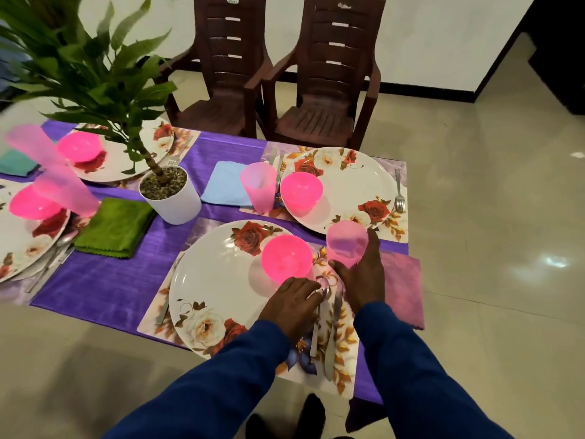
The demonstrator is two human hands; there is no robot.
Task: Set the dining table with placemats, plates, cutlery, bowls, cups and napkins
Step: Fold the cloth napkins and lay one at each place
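Left grip (pixel 292 299) flat, palm down; right grip (pixel 361 274) curled, thumb spread.

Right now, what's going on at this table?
A person is finishing the nearest place setting. Their right hand grips a pale pink cup beside the floral plate, which holds a pink bowl. Their left hand touches the spoon next to the knife. The other settings already have plates, bowls and napkins.

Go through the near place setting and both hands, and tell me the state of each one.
pink cup: upright, gripped by the right hand
pink bowl: upright on the plate
left hand: fingers on the spoon
knife: flat on the placemat
pink napkin: flat, overhanging the table edge
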